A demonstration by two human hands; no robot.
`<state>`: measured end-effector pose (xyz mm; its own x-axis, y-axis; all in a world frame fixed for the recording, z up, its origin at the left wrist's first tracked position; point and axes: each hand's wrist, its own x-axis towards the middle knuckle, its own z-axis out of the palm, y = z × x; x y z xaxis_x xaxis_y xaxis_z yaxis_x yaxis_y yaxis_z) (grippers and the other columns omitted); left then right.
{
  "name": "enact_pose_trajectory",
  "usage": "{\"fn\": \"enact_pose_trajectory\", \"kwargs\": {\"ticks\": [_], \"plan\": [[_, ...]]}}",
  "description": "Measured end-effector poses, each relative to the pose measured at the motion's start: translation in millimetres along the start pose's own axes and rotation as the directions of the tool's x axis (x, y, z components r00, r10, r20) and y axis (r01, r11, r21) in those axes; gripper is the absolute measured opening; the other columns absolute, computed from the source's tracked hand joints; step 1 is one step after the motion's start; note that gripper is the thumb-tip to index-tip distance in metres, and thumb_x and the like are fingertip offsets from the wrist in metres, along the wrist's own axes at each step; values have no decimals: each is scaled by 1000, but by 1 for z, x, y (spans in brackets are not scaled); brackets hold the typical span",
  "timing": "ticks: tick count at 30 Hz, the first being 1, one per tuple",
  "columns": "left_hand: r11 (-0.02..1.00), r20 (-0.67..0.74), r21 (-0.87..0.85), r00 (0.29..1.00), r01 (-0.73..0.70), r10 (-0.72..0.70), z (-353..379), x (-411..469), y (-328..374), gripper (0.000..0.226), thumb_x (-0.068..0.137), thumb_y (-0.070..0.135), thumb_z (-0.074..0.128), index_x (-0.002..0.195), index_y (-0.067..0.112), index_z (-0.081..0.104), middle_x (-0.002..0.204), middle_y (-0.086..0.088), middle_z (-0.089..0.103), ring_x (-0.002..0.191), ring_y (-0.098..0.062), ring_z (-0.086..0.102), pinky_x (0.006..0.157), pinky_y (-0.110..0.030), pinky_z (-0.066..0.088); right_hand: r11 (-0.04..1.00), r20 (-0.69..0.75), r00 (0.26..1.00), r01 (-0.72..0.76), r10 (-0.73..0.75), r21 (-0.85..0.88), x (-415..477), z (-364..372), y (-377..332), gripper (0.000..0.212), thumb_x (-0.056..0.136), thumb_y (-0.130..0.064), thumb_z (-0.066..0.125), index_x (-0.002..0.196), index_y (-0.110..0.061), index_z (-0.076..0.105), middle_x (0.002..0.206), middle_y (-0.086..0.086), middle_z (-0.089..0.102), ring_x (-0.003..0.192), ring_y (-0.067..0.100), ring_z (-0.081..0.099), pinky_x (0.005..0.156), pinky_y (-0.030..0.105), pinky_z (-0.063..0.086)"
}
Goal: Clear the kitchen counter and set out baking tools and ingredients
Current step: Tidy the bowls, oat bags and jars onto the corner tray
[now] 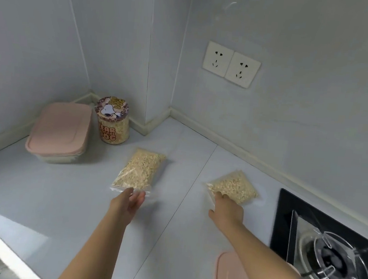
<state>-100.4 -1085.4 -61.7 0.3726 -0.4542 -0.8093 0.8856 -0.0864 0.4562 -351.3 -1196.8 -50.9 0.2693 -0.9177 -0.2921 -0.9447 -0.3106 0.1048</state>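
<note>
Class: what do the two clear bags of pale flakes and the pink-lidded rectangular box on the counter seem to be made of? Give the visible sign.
Left clear bag of pale flakes and right clear bag: thin glossy plastic film, probably; contents show through, edges wrinkle and glint. Pink-lidded rectangular box: likely plastic; matte moulded lid with rounded corners, translucent base.

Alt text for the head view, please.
Two bare hands touch two clear bags of pale flakes lying flat on a white counter: the left hand on the near edge of the left bag, the right hand on the right bag. A pink-lidded container and a printed jar stand in the back corner; a gas hob is at right.
</note>
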Motion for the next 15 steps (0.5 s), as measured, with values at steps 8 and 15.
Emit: {"fn": "enact_pose_trajectory", "kwargs": {"ticks": [8,15], "plan": [[977,-96,210,994,-37,58,10,24,18,13,93,3,54,80,2,52,58,-10,53,31,-11,56,33,-16,45,920,96,995,20,20,-392,28,4,-17,37,84,-3,58,120,-10,51,110,3,66,97,18,65,64,25,41],[686,167,571,882,-451,441,33,6,40,18,93,9,47,76,3,53,65,-13,58,53,-27,60,55,-32,52,920,153,988,45,16,-388,40,-13,-17,31,86,-2,55,112,-18,64,105,-4,69,95,15,66,64,22,41]]}}
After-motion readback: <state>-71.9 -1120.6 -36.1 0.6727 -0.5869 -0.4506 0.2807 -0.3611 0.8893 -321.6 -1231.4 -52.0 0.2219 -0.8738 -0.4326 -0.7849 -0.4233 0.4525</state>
